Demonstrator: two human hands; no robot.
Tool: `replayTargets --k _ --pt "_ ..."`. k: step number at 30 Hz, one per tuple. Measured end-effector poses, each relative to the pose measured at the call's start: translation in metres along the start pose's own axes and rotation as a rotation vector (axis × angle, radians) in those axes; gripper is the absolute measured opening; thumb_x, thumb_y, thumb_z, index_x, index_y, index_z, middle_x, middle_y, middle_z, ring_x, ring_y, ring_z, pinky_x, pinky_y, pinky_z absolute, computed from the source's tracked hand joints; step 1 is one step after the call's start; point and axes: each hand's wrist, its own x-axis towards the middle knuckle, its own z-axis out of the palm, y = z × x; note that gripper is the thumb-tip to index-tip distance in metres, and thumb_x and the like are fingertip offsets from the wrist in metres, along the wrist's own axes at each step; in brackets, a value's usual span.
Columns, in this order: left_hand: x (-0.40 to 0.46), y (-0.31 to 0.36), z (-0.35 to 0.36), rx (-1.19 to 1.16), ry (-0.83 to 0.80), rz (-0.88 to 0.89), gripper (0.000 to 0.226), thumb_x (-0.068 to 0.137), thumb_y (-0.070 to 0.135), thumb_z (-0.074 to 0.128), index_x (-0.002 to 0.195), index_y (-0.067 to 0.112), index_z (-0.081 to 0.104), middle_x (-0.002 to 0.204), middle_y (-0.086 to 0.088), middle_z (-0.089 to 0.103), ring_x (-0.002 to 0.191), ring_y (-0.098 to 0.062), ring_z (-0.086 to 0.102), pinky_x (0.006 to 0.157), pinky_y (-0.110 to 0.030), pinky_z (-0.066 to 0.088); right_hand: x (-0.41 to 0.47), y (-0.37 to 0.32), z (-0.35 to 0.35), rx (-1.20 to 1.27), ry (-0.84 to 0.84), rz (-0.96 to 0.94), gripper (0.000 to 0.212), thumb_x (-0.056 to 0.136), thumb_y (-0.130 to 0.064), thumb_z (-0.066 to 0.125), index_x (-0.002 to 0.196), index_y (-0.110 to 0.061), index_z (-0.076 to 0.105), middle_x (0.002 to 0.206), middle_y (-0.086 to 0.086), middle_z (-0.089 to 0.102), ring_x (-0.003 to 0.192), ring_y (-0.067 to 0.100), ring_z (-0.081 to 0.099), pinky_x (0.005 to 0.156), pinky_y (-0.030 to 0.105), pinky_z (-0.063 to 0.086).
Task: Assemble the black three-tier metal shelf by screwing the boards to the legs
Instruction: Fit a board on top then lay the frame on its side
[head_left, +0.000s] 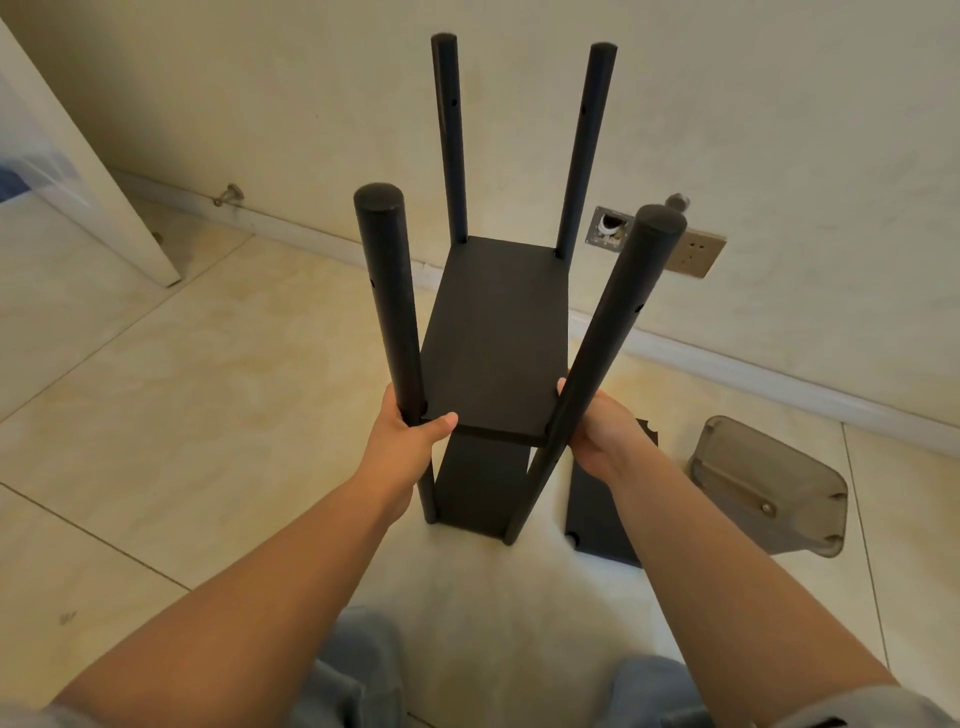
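Far left, a white door panel (78, 171) is leaning into view above the pale tiled floor (182, 389). Your left hand (410, 434) is gripping the near-left black round metal leg (389, 301), thumb lying over the front edge of the black rectangular middle board (493, 332). The half-built black metal shelf (488, 364) is standing on the floor in front of your knees, two boards fixed, four legs rising bare above them with empty screw holes. Your right hand (597, 431) is wrapping round the near-right black leg (613, 332), which is tilting outward. Right of it, the loose black third board (597, 514) is lying flat on the floor, beside a grey plastic tray (769, 483). You seem to be steadying the frame between tiers; next you will probably need to pick up that board, seat it at the upper holes and screw it in.
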Motion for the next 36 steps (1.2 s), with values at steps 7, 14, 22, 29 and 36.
replayTargets --k 7,14,22,29,36 --pt "-0.001 -0.012 0.004 0.078 0.026 -0.026 0.06 0.087 0.002 0.062 0.136 0.025 0.037 0.116 0.011 0.051 0.124 -0.024 0.047 0.108 -0.047 0.033 0.004 0.018 -0.009 -0.113 0.012 0.041 0.019 0.1 -0.013 0.044 0.107 -0.01 0.061 0.096 0.003 0.063 0.09 0.018 0.062 0.063 0.024 0.05" --pt "0.001 -0.019 0.011 0.122 0.035 -0.041 0.062 0.089 0.005 0.062 0.14 0.025 0.033 0.119 0.011 0.049 0.128 -0.025 0.045 0.108 -0.047 0.033 0.001 0.03 -0.004 -0.099 0.093 0.062 0.026 0.102 -0.023 0.038 0.087 -0.019 0.059 0.088 0.002 0.06 0.092 0.021 0.057 0.083 0.031 0.047" --pt "0.002 -0.02 0.011 0.183 0.095 -0.078 0.053 0.088 0.006 0.063 0.133 0.02 0.042 0.125 0.002 0.055 0.122 -0.027 0.05 0.104 -0.045 0.039 -0.009 0.036 0.003 0.031 0.082 0.094 0.031 0.103 -0.025 0.032 0.086 -0.018 0.058 0.088 0.001 0.059 0.087 0.017 0.055 0.087 0.031 0.042" --pt "-0.007 -0.027 0.022 0.267 0.234 -0.073 0.047 0.089 0.011 0.063 0.128 0.017 0.038 0.119 -0.001 0.052 0.113 -0.026 0.054 0.095 -0.039 0.046 -0.014 0.04 0.003 0.102 0.146 0.145 0.03 0.102 -0.022 0.035 0.081 -0.017 0.056 0.083 0.001 0.058 0.078 0.015 0.054 0.083 0.031 0.041" --pt "-0.006 -0.033 0.034 0.246 0.369 -0.124 0.056 0.09 0.014 0.061 0.139 0.018 0.036 0.13 -0.006 0.046 0.112 -0.027 0.054 0.098 -0.041 0.046 -0.012 0.046 0.009 0.091 0.245 0.161 0.028 0.1 -0.026 0.039 0.089 -0.013 0.061 0.083 0.004 0.059 0.083 0.019 0.057 0.098 0.038 0.045"
